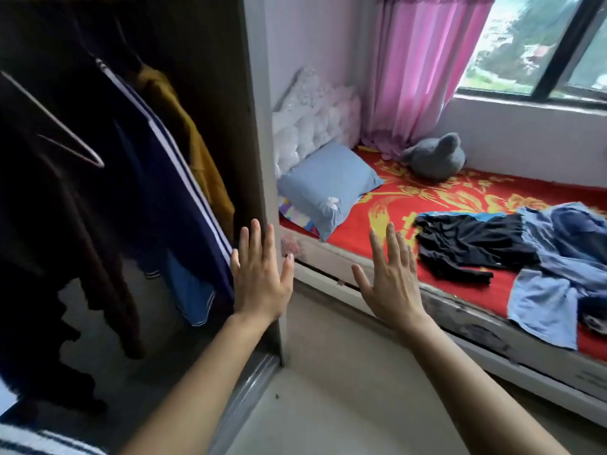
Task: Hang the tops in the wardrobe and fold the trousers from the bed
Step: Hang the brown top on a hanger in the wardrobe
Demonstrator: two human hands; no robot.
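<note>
Red sheet [394, 198]: printed with yellow flowers, it covered the bed [466, 315] across the right half of the frame, below the window [542, 44].
Black garment [469, 244]: lay crumpled on the sheet at centre right; whether it was a top or trousers could not be told.
Blue clothes [558, 257]: a heap of pale and darker blue pieces lay at the right edge of the frame, touching the black garment, with one pale piece reaching toward the bed's front edge.
Wardrobe [256, 126]: stood open on the left of the frame, its pale side panel running down the middle.
Hanging tops: a navy top [170, 178] with white stripes hung inside, a mustard top [197, 142] just behind it, and a dark brown garment [65, 208] further left.
Hanger [65, 142]: a bare wire one showed at upper left, in front of the dark clothes.
Left hand [259, 277]: raised flat at lower centre, fingers straight and spread wide, back to the camera, holding nothing; it was in front of the wardrobe's side panel, and whether it touched the panel could not be told.
Right hand [391, 280]: likewise flat, spread wide and empty, raised in front of the bed's front edge, left of the black garment and apart from it.
Pillow [328, 182]: pale blue, at the head of the bed against a white tufted headboard [315, 119].
Plush toy [437, 159]: grey, on the far side of the bed beside the pink curtain [417, 67].
Floor [345, 372]: pale, filling the lower centre between wardrobe and bed.
</note>
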